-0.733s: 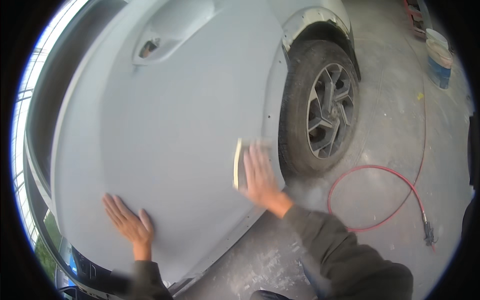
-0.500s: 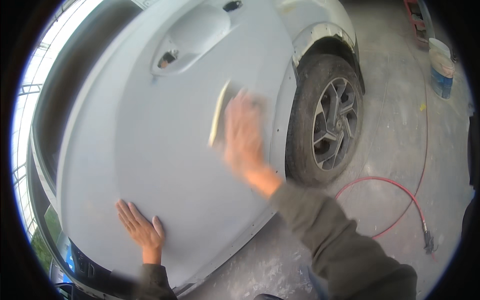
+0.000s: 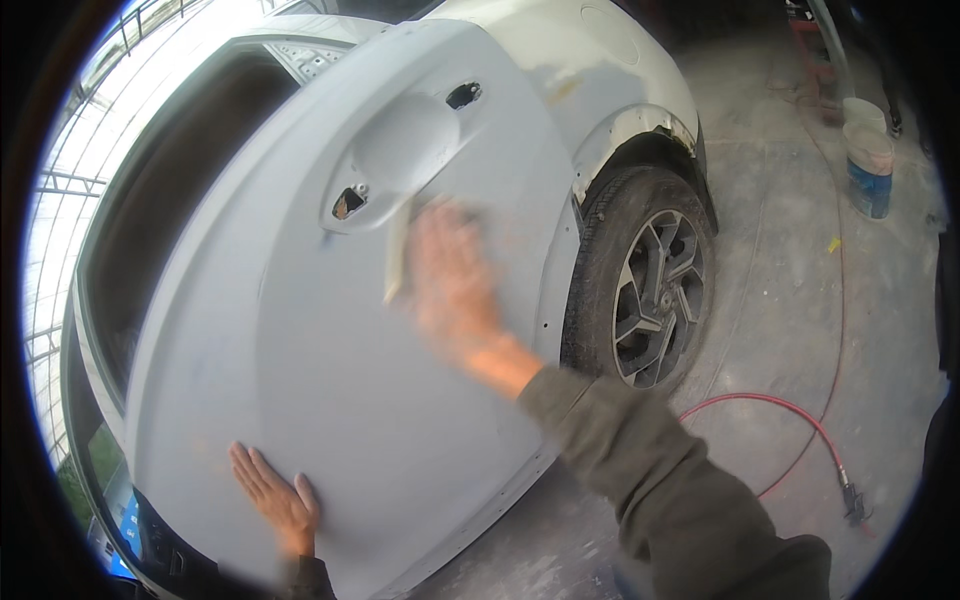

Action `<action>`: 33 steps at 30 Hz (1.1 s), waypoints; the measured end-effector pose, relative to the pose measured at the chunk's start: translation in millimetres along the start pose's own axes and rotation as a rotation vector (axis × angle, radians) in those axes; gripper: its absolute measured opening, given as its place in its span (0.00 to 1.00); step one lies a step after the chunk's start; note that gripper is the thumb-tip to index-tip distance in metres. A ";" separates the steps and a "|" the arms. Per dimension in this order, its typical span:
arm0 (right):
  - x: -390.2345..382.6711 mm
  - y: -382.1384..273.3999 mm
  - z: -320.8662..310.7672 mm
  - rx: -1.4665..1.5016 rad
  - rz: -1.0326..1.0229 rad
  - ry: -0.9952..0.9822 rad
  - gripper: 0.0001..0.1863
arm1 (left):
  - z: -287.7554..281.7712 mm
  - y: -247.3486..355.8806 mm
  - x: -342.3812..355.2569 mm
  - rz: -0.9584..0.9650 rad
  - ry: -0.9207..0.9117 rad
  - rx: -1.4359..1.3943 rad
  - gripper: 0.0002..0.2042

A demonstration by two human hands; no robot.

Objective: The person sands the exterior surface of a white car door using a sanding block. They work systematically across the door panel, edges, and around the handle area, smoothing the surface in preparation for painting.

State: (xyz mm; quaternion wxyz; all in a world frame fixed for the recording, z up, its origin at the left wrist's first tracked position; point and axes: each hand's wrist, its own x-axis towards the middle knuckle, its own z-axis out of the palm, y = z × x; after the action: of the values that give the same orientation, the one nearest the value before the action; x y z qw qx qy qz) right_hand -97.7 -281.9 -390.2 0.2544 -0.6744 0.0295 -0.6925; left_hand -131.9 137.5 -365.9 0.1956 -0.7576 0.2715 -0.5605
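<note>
A grey-primed car door (image 3: 330, 370) fills the middle of the view, with a handle recess (image 3: 405, 140) near its top. My left hand (image 3: 278, 502) lies flat against the lower left of the panel, fingers stretched and nothing held. Just below the recess, my right hand (image 3: 455, 285) presses a sanding block (image 3: 398, 250) against the door. Motion blurs this hand and the block, whose pale long edge shows to the left of the fingers. The palm side of the hand and the block's working face are hidden.
Right of the door is the rear wheel (image 3: 660, 290) under a partly primed fender (image 3: 575, 90). A red air hose (image 3: 765, 398) loops over the concrete floor (image 3: 770, 300). Farther back stands a blue-and-white bucket (image 3: 868, 170). The dark window opening (image 3: 190, 190) lies to the left.
My right hand has moved with the sanding block up and left across the door, closer to the handle recess. My left hand stays flat on the panel. The view has shifted, showing more of the car's top.
</note>
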 end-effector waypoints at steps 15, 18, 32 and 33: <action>62.0 60.5 -10.8 -0.122 0.107 0.024 0.46 | -15.6 -1.4 82.8 0.169 -0.130 -0.110 0.42; 28.3 13.8 -14.9 -0.124 0.144 -0.042 0.46 | -24.3 -10.6 155.1 0.167 -0.170 -0.151 0.43; 59.5 -104.3 -54.9 -0.096 0.314 -0.458 0.38 | -22.3 -103.6 388.6 0.452 -0.468 -0.507 0.37; 60.9 -99.1 -56.9 -0.149 0.362 -0.464 0.38 | -18.8 -108.7 387.8 0.477 -0.486 -0.509 0.36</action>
State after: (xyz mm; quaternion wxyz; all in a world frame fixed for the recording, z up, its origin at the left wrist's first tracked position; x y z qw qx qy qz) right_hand -180.2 -236.9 -301.2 0.3234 -0.8152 0.1409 -0.4593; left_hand -42.0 -22.6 -6.9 0.1848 -0.8077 0.5149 -0.2200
